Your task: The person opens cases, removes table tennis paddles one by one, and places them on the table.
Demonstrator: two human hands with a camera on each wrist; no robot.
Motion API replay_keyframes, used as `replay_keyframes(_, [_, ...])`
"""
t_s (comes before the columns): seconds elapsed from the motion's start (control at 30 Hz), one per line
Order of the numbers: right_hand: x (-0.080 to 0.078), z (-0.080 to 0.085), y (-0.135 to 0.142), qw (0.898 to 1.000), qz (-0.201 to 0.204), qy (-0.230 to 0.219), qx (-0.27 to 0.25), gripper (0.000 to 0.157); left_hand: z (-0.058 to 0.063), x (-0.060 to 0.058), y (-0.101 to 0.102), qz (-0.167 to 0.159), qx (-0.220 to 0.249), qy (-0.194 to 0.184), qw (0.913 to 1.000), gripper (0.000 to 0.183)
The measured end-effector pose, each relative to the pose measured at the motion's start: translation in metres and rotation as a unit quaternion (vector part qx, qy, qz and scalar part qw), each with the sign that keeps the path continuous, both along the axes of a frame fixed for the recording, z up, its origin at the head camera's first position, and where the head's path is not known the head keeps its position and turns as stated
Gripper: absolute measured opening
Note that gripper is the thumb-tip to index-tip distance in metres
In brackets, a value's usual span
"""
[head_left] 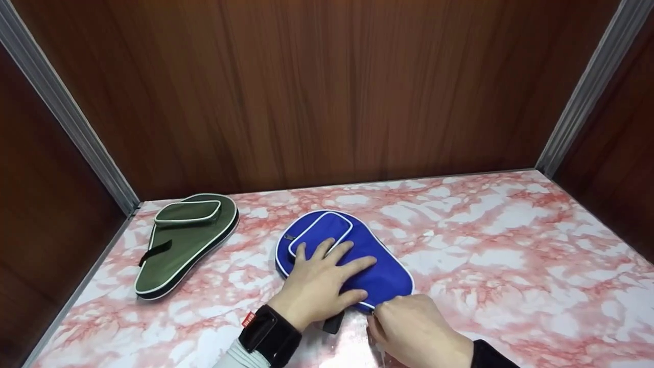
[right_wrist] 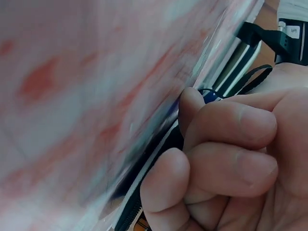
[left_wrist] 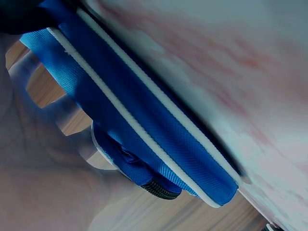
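A blue table tennis paddle case (head_left: 388,273) with white piping lies flat, its narrow end toward the right hand. My left hand (head_left: 324,281) rests on top of it with fingers spread, across the small front pocket (head_left: 327,230). In the left wrist view the case's side wall (left_wrist: 144,115) shows beside the palm. At the narrow end my right hand (head_left: 414,327) has its fingers curled, pinching at the case's zipper edge; the pull itself is hidden by the fingers. Black zipper teeth (right_wrist: 129,214) run below the right fingers (right_wrist: 166,178).
A green paddle case (head_left: 191,245) with a black strap (head_left: 156,251) lies at the left of the marbled red and white table (head_left: 485,245). Brown wood-grain panels (head_left: 332,92) with metal corner posts (head_left: 582,87) stand at the back and sides. A black strap end (head_left: 333,323) pokes out below the left hand.
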State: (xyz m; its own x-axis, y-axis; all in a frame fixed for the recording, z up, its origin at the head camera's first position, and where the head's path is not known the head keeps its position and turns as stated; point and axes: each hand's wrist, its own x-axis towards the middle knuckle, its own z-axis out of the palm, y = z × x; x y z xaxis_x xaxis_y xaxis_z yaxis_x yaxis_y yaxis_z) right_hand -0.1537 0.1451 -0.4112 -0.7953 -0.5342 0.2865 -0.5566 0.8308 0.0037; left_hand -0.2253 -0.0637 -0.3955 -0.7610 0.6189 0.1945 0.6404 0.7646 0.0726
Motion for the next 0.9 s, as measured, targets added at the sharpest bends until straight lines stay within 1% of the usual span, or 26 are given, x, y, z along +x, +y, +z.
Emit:
replay_keyframes(0.17, [-0.001, 0.004, 0.008, 1.000, 0.005, -0.020, -0.017, 0.044, -0.001, -0.001, -0.001, -0.005, 0.006, -0.003, 1.0000, 0.060])
replay_keyframes(0.23, [-0.001, 0.010, 0.015, 0.998, 0.010, -0.042, -0.034, 0.044, -0.001, -0.002, -0.001, -0.014, 0.013, -0.011, 0.9998, 0.058])
replay_keyframes(0.27, [-0.001, 0.015, 0.019, 0.997, 0.008, -0.060, -0.043, 0.044, -0.001, -0.002, -0.001, -0.020, 0.017, -0.017, 0.9995, 0.056])
replay_keyframes(0.37, [-0.004, 0.029, 0.032, 0.993, -0.011, -0.096, -0.067, 0.045, 0.001, -0.005, -0.003, -0.038, 0.027, -0.034, 0.9984, 0.052])
replay_keyframes(0.43, [-0.008, 0.036, 0.040, 0.992, -0.038, -0.096, -0.071, 0.044, 0.006, -0.005, -0.004, -0.038, 0.028, -0.031, 0.9984, 0.048])
replay_keyframes(0.47, [-0.010, 0.038, 0.044, 0.992, -0.053, -0.092, -0.070, 0.044, 0.009, -0.003, -0.004, -0.031, 0.026, -0.019, 0.9990, 0.046])
replay_keyframes(0.5, [-0.013, 0.038, 0.047, 0.992, -0.067, -0.086, -0.070, 0.044, 0.012, -0.001, -0.004, -0.016, 0.024, -0.003, 0.9996, 0.043])
replay_keyframes(0.57, [-0.017, 0.036, 0.053, 0.990, -0.091, -0.086, -0.065, 0.043, 0.018, 0.007, -0.002, 0.031, 0.024, 0.037, 0.9985, 0.041])
replay_keyframes(0.63, [-0.020, 0.034, 0.058, 0.988, -0.107, -0.091, -0.065, 0.044, 0.020, 0.015, 0.002, 0.085, 0.030, 0.071, 0.9934, 0.040])
replay_keyframes(0.7, [-0.022, 0.032, 0.060, 0.987, -0.114, -0.093, -0.066, 0.042, 0.019, 0.020, 0.008, 0.123, 0.046, 0.084, 0.9877, 0.043])
replay_keyframes(0.73, [-0.023, 0.031, 0.061, 0.987, -0.116, -0.092, -0.067, 0.041, 0.018, 0.022, 0.011, 0.133, 0.057, 0.081, 0.9862, 0.046])
replay_keyframes(0.77, [-0.025, 0.031, 0.062, 0.987, -0.116, -0.088, -0.070, 0.039, 0.016, 0.023, 0.014, 0.136, 0.064, 0.075, 0.9859, 0.048])
replay_keyframes(0.83, [-0.028, 0.029, 0.063, 0.987, -0.114, -0.081, -0.077, 0.032, 0.011, 0.023, 0.019, 0.126, 0.080, 0.056, 0.9873, 0.051])
replay_keyframes(0.9, [-0.031, 0.026, 0.064, 0.989, -0.105, -0.067, -0.081, 0.021, 0.006, 0.020, 0.022, 0.106, 0.093, 0.028, 0.9896, 0.053])
